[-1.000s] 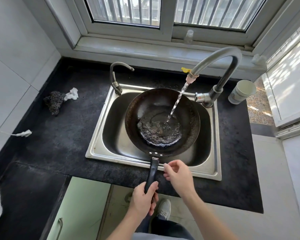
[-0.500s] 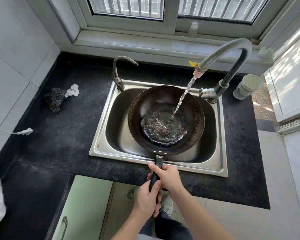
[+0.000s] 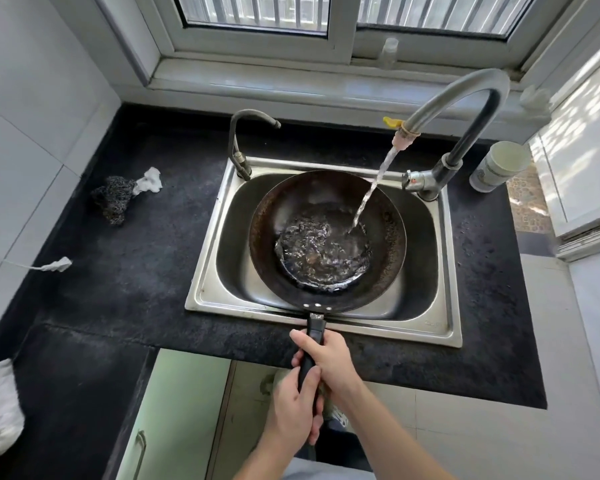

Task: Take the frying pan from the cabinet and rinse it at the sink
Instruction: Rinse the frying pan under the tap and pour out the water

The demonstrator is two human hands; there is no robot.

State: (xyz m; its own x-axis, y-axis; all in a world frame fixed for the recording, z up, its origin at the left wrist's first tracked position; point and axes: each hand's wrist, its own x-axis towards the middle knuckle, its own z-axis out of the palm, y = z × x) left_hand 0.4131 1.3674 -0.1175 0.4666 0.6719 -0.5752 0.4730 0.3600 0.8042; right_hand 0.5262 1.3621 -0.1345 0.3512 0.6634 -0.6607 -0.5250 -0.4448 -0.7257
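Observation:
The dark round frying pan [image 3: 326, 209] is held over the steel sink [image 3: 444, 271], its black handle pointing toward me. Water streams from the tall curved faucet [image 3: 465, 98] into the pan's right side and pools, churning, in its bottom. My left hand [image 3: 293, 407] grips the lower end of the handle. My right hand [image 3: 329, 362] is wrapped around the handle just above it, nearer the pan. Both hands hover over the counter's front edge.
A second, thin faucet [image 3: 243, 143] stands at the sink's back left. A steel scourer with a white scrap [image 3: 118, 195] lies on the black counter [image 3: 118, 289] at left. A white cup [image 3: 499, 164] sits right of the faucet. A green cabinet door [image 3: 174, 420] is below.
My right hand, free beside the handle a second ago, has closed on the handle above my left hand. More water has gathered in the pan.

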